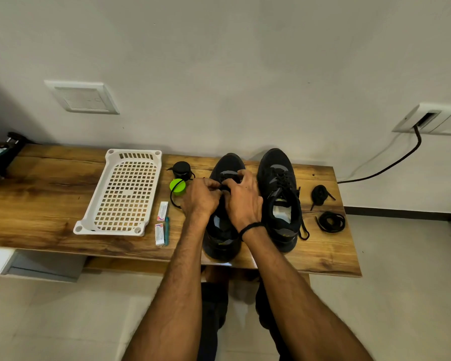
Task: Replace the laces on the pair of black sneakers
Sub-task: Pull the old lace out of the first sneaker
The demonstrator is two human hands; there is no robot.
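One head-worn wide-angle view looks forward and down from close above the desk, toward the wall.

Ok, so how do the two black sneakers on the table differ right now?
The sneaker under the hands has the left hand and right hand gripping its lace, which trails onto the table; the other sneaker stands untouched. The other sneaker shows crossed lacing with loose ends hanging down its side; the handled sneaker's front is mostly hidden. Both are black, toes toward the wall.
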